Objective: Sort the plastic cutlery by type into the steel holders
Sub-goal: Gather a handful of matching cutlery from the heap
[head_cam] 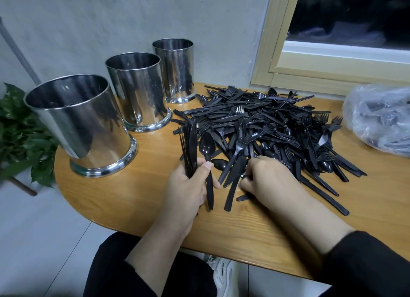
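A big heap of black plastic cutlery (pixel 266 128) (forks, knives, spoons) covers the middle of the wooden table (pixel 124 192). Three steel holders stand in a row at the left: near (pixel 82 128), middle (pixel 137 90), far (pixel 175 70). My left hand (pixel 188 185) grips a bundle of black knives (pixel 190 145) plus one spoon (pixel 207 148), all pointing away from me. My right hand (pixel 266 176) lies at the heap's near edge, fingers curled down onto a knife (pixel 235 179); whether it pinches that knife is hidden by the hand.
A clear plastic bag (pixel 379 121) holding more black cutlery lies at the table's right end under a window. A green leafy plant (pixel 20 137) stands off the table's left edge. A grey wall runs behind the holders.
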`<action>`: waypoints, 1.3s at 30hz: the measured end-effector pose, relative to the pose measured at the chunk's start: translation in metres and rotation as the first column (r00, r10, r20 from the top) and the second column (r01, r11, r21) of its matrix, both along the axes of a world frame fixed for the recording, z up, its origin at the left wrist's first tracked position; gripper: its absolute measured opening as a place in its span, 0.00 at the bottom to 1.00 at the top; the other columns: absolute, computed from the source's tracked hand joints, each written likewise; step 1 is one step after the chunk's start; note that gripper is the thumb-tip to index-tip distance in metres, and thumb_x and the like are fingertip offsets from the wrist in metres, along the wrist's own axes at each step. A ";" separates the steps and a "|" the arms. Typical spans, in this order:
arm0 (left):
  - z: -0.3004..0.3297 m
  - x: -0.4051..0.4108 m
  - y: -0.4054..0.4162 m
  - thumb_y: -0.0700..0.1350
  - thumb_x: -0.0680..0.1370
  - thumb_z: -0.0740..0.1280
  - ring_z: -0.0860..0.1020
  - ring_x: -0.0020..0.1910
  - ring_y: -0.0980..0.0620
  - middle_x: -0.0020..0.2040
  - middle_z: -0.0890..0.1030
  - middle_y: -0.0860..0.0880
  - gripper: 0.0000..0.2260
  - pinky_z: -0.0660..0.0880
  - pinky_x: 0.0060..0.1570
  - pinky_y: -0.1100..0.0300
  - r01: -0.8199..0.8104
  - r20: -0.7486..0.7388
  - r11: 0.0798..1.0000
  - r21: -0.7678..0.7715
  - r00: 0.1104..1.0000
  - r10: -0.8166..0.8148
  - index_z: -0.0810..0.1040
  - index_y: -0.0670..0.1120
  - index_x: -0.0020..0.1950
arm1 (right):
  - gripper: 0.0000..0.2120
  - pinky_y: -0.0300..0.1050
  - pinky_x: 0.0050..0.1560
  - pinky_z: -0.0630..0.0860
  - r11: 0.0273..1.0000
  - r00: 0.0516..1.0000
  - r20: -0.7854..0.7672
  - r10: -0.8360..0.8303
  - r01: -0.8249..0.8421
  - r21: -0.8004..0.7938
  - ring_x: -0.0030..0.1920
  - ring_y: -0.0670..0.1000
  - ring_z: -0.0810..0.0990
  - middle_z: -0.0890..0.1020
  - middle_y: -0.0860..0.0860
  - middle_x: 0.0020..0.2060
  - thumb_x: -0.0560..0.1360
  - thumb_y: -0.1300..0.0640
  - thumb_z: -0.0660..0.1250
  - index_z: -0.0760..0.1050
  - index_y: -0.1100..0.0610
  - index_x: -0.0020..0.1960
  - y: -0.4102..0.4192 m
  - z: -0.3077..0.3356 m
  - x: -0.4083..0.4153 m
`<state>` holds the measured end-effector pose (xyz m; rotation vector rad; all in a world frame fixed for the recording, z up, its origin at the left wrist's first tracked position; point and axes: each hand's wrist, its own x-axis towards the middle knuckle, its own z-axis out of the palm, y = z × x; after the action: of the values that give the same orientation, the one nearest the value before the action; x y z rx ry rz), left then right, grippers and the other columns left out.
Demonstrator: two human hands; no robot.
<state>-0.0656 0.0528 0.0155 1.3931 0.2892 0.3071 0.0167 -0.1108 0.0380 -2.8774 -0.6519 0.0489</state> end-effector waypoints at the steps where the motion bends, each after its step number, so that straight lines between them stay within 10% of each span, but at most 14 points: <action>1: 0.000 0.000 0.000 0.41 0.84 0.63 0.63 0.24 0.51 0.35 0.82 0.40 0.07 0.61 0.29 0.53 -0.001 0.001 1.000 0.003 1.000 0.001 0.75 0.37 0.53 | 0.09 0.47 0.48 0.75 1.000 1.000 -0.022 -0.003 0.003 -0.009 0.49 0.55 0.78 0.78 0.51 0.45 0.75 0.49 0.68 0.75 0.54 0.46 0.001 0.001 0.001; 22: -0.001 0.000 -0.003 0.42 0.85 0.63 0.64 0.25 0.50 0.36 0.83 0.41 0.06 0.62 0.29 0.55 0.007 -0.013 0.999 0.050 1.000 -0.006 0.76 0.41 0.53 | 0.10 0.40 0.30 0.67 0.997 0.979 -0.187 -0.082 0.080 -0.016 0.37 0.51 0.77 0.78 0.50 0.34 0.76 0.51 0.68 0.76 0.59 0.46 0.003 0.017 0.006; 33: 0.002 -0.002 -0.003 0.43 0.85 0.63 0.68 0.25 0.54 0.35 0.82 0.44 0.05 0.66 0.26 0.62 -0.012 -0.019 0.999 0.047 1.000 0.013 0.78 0.42 0.53 | 0.09 0.48 0.55 0.79 0.975 0.992 -0.020 -0.128 0.129 0.180 0.52 0.51 0.82 0.85 0.50 0.51 0.79 0.54 0.68 0.82 0.50 0.59 -0.026 0.059 0.008; 39: 0.001 -0.001 -0.003 0.44 0.84 0.64 0.68 0.26 0.55 0.35 0.82 0.44 0.06 0.67 0.27 0.64 -0.018 -0.021 0.998 0.052 1.000 0.019 0.79 0.43 0.54 | 0.08 0.41 0.34 0.70 0.938 0.976 0.024 -0.218 0.203 0.282 0.34 0.44 0.78 0.83 0.45 0.41 0.77 0.56 0.69 0.83 0.47 0.52 -0.065 0.082 -0.006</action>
<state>-0.0666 0.0495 0.0168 1.4464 0.3144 0.3169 0.0106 -0.1760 0.1205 -2.6627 -0.3237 -0.1424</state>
